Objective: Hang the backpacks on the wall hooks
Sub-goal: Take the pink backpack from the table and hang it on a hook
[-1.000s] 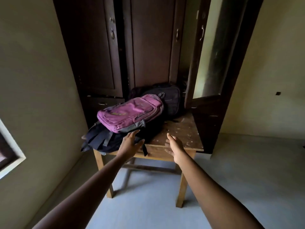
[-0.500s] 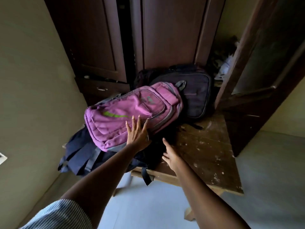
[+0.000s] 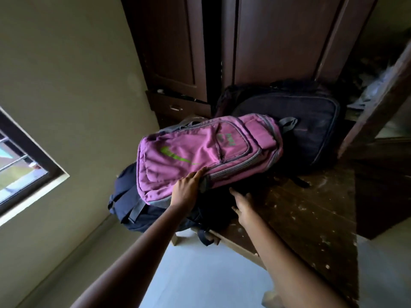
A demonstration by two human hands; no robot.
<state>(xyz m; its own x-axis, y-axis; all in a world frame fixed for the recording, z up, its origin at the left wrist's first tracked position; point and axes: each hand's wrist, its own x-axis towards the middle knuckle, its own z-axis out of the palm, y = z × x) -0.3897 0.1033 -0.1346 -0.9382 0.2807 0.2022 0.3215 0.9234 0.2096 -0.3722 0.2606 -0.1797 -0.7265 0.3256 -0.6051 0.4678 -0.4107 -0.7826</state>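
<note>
A pink backpack [image 3: 200, 152] with a green logo lies on top of a navy backpack [image 3: 126, 203] at the left end of a wooden table [image 3: 311, 214]. A third, dark backpack [image 3: 300, 121] leans against the wardrobe behind them. My left hand [image 3: 189, 187] clasps the pink backpack's near side, thumb on top and fingers curled over its grey edge. My right hand [image 3: 242, 203] is beside it with fingers apart, its fingertips at the dark fabric under the pink backpack. No wall hooks are in view.
A dark wooden wardrobe [image 3: 266, 52] stands right behind the table, with one door [image 3: 378, 96] swung open on the right. A window [image 3: 20, 165] is set in the left wall. Pale floor [image 3: 200, 274] lies below the table's front edge.
I have come closer to the table. My left hand slid from lying flat on the pink backpack to clasping its near edge. My right hand moved in under the pack.
</note>
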